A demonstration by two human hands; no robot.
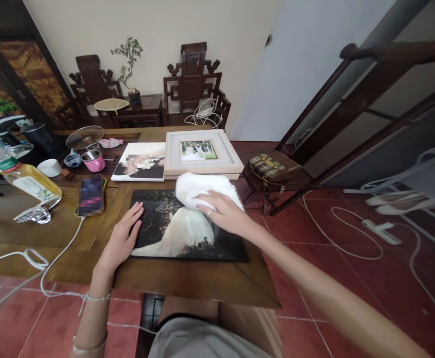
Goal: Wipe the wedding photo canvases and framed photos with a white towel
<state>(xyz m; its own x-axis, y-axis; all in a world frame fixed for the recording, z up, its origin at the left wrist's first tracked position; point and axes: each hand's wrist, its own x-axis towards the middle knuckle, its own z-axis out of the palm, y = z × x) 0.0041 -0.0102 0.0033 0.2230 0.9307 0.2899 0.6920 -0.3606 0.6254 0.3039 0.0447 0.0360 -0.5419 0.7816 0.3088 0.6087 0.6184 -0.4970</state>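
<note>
A dark photo panel [187,238] showing a pale, flowing dress lies flat near the front right corner of the wooden table. My left hand [126,236] rests on its left edge, fingers stretched out and holding nothing. On the panel's upper right part, a white cloth [197,188] is bunched under my right hand [220,209], whose fingers curl over it. The cloth hides that corner of the picture. Just behind it sits a pale-framed wedding photo [198,150], stacked on another frame. Left of the stack is a white-edged photo print [138,161].
A phone [91,195] on a white cable lies left of the panel. Farther left are an oil-like bottle [31,176], a silvery clip [40,211], a pink mug [93,160] and a white lid [49,167]. At right, a plaid bag [267,166] sits on a chair; a power strip [381,231] is on the floor.
</note>
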